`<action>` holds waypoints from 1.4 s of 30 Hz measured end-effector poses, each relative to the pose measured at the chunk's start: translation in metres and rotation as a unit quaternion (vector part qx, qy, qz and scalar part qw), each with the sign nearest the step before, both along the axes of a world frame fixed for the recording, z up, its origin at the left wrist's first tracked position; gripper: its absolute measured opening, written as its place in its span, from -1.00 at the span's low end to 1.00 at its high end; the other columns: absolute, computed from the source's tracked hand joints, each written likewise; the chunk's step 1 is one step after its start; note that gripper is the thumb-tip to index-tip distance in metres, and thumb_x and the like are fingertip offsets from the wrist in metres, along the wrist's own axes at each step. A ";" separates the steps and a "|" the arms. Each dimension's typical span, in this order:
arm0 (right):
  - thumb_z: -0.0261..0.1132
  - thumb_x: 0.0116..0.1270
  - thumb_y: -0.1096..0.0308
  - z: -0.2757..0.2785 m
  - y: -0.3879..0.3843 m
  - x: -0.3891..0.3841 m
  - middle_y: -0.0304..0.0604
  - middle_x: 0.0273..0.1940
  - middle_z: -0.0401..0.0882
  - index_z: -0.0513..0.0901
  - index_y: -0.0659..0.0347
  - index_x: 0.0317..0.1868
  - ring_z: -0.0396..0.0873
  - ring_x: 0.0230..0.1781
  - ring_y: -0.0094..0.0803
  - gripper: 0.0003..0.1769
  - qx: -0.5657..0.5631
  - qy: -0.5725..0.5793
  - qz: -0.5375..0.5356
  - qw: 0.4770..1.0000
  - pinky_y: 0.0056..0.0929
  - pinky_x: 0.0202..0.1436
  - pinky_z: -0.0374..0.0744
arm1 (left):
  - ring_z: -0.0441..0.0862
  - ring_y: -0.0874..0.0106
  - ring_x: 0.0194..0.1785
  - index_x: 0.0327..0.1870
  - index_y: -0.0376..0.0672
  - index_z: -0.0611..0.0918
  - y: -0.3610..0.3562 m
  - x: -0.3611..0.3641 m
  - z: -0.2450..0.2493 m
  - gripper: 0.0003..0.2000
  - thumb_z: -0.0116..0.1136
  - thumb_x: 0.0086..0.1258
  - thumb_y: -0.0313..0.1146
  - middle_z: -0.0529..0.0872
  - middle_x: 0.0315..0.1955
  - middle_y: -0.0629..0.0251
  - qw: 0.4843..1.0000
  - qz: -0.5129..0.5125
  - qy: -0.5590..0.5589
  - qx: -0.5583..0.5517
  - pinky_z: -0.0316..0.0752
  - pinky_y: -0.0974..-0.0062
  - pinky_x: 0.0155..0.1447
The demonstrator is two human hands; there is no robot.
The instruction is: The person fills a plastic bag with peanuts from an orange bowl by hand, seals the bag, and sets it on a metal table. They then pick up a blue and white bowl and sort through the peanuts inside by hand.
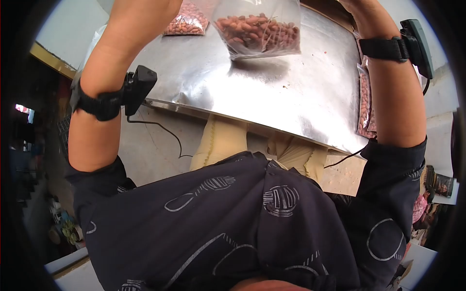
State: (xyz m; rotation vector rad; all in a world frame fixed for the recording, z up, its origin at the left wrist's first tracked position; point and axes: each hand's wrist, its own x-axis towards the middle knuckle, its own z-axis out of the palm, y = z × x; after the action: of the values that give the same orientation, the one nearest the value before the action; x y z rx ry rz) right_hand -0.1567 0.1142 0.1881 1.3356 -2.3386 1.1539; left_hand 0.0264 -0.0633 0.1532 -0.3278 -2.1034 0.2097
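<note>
A clear plastic bag (259, 34) partly filled with reddish-brown peanuts hangs above the metal tabletop (204, 72), casting a dark shadow beneath. Its upper end runs out of the frame. My left hand (153, 12) shows only its back part at the top edge, left of the bag, with the fingers cut off. Of my right hand (354, 4) just the wrist end shows at the top right; its fingers are out of the picture. What holds the bag is hidden. Another bag of peanuts (187, 22) lies on the table near my left hand.
Filled peanut bags (365, 99) lie along the table's right side, beside my right forearm. Black straps with devices (138, 89) sit on both forearms, trailing cables. The table's near edge (262, 128) crosses above my legs. A potted plant (72, 232) stands at lower left.
</note>
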 end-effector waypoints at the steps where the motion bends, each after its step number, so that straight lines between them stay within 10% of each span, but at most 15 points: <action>1: 0.27 0.11 0.45 0.003 0.003 -0.006 -0.15 -0.56 0.59 0.66 0.39 -0.42 0.52 -0.53 -0.48 -0.87 -0.014 0.002 -0.007 1.000 -0.48 -0.43 0.50 | 0.50 0.07 -0.45 -0.35 -0.25 0.52 0.001 -0.007 0.002 -0.95 0.10 0.30 -0.48 0.55 -0.50 0.10 1.000 -0.019 0.009 0.002 0.44 0.32 -0.31; 10: 0.26 0.15 0.45 -0.006 0.018 -0.045 -0.20 -0.61 0.55 0.65 0.34 -0.46 0.49 -0.64 -0.51 -0.88 0.019 -0.070 -0.092 0.993 -0.51 -0.55 0.44 | 0.60 -0.03 -0.33 -0.38 -0.28 0.56 -0.014 -0.080 0.006 -0.88 0.14 0.28 -0.41 0.63 -0.49 -0.04 0.976 -0.024 -0.077 0.201 0.49 0.16 -0.24; 18: 0.02 0.48 -0.03 -0.093 0.043 -0.105 -0.18 0.05 0.58 0.54 0.21 0.15 0.53 0.06 -0.39 -0.49 -0.042 -0.282 0.010 0.958 -0.43 0.19 0.42 | 0.64 0.03 -0.34 -0.36 -0.26 0.61 -0.049 -0.142 -0.038 -0.85 0.18 0.27 -0.35 0.66 -0.47 -0.03 0.967 0.010 -0.027 0.252 0.52 0.20 -0.23; 23: 0.02 0.39 -0.11 -0.173 0.096 -0.126 0.24 0.39 0.14 0.14 0.45 0.39 0.15 0.42 0.07 -0.17 0.420 0.005 -0.100 0.902 -0.30 0.43 0.19 | 0.65 0.31 -0.41 -0.30 -0.24 0.61 -0.037 -0.139 -0.038 -0.88 0.16 0.28 -0.37 0.67 -0.53 0.14 0.923 -0.022 -0.058 0.379 0.51 0.38 -0.30; 31: -0.10 0.38 -0.31 -0.205 0.100 -0.067 0.04 0.52 -0.17 0.00 0.19 0.48 -0.20 0.54 -0.09 -0.10 0.429 0.038 -0.073 0.899 0.20 0.47 -0.06 | 0.63 0.46 -0.42 -0.14 -0.24 0.61 -0.032 -0.135 -0.049 -0.81 0.14 0.28 -0.40 0.67 -0.52 0.23 0.916 -0.047 -0.048 0.395 0.50 0.46 -0.32; 42: -0.09 0.40 -0.25 -0.205 0.082 0.067 0.10 0.49 -0.11 0.01 0.26 0.46 -0.15 0.53 -0.03 -0.12 0.363 0.138 0.188 0.902 0.22 0.45 -0.05 | 0.58 0.50 -0.40 -0.20 -0.28 0.66 -0.033 -0.138 -0.054 -0.79 0.23 0.19 -0.37 0.69 -0.47 0.25 0.905 -0.047 -0.085 0.413 0.49 0.50 -0.31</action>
State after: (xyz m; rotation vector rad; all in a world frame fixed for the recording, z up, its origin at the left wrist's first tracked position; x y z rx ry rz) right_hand -0.0901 0.1959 -0.0170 2.0881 -2.4352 0.0708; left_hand -0.1118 -0.0963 0.0993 0.0727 -2.1314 -0.7838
